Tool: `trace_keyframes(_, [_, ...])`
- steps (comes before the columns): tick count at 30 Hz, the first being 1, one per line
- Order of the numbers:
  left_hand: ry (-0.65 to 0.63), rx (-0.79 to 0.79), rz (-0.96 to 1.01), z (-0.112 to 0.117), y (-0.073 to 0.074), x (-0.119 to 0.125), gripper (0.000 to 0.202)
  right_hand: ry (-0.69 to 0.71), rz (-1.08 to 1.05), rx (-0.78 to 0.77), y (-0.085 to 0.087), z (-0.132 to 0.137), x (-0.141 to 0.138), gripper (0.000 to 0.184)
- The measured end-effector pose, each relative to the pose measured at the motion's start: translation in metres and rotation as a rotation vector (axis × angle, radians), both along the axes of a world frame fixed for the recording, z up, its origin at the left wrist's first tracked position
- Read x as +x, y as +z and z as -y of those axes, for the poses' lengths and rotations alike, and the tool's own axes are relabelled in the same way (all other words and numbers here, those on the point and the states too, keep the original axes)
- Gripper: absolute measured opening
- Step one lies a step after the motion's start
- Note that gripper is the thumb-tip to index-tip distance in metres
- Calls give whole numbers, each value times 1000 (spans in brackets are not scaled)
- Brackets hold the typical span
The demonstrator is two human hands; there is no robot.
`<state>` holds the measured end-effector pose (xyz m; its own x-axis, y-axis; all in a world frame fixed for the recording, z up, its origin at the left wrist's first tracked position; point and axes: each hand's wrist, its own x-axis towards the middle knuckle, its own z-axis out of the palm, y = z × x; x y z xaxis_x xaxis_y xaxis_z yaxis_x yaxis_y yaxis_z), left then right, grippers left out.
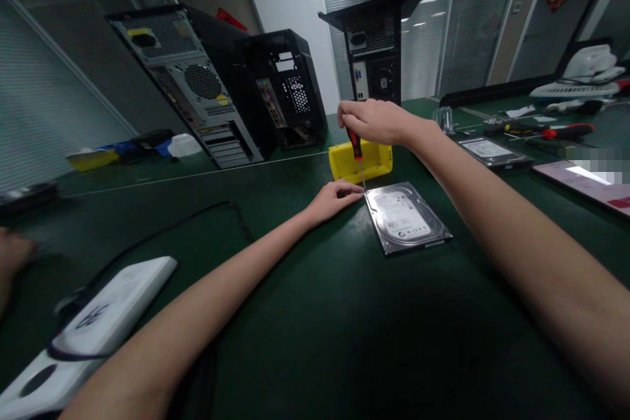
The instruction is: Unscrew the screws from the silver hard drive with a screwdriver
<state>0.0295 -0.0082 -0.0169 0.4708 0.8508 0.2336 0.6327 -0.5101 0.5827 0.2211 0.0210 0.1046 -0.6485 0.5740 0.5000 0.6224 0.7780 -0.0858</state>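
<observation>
A silver hard drive (408, 216) lies flat on the green table, its white label facing up. My right hand (369, 119) is closed around the red and black handle of a screwdriver (355, 146), held nearly upright. The shaft points down and its tip meets the far left corner of the drive. At that same corner, my left hand (335, 202) rests on the table with thumb and fingertips drawn together against the drive's edge. Any screw under the tip is too small to make out. Just behind stands a yellow plastic tray (344, 164), tilted up.
Computer cases (197, 85) stand along the back. A second hard drive (492, 151), pliers (566, 131) and a clear cup (444, 119) lie to the right. On the left are a white power strip (113, 305), a black cable and another person's hand (14, 252).
</observation>
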Motion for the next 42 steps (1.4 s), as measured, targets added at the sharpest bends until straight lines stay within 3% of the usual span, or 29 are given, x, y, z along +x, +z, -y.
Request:
trace_keyframes(5, [15,-12,6,1,-1,1,33,34,19,-3,1,-2,0,43])
trace_keyframes(12, [15,-7,-16,2,1,1,32,-23,-7,19,4,6,1,50])
trace_keyframes(16, [9,2,-21,0,0,0,32,-17,-26,15,4,5,1,41])
trace_keyframes(24, [12,-4,-23,-1,-1,-1,35,217,-84,-328,9,10,-1,38])
trace_keyframes(30, [28,-9,-20,1,0,0,34,265,-118,-377,9,16,-3,31])
trace_keyframes(42, [10,-21,1,1,0,1,32,232,-154,-445,7,8,-4,25])
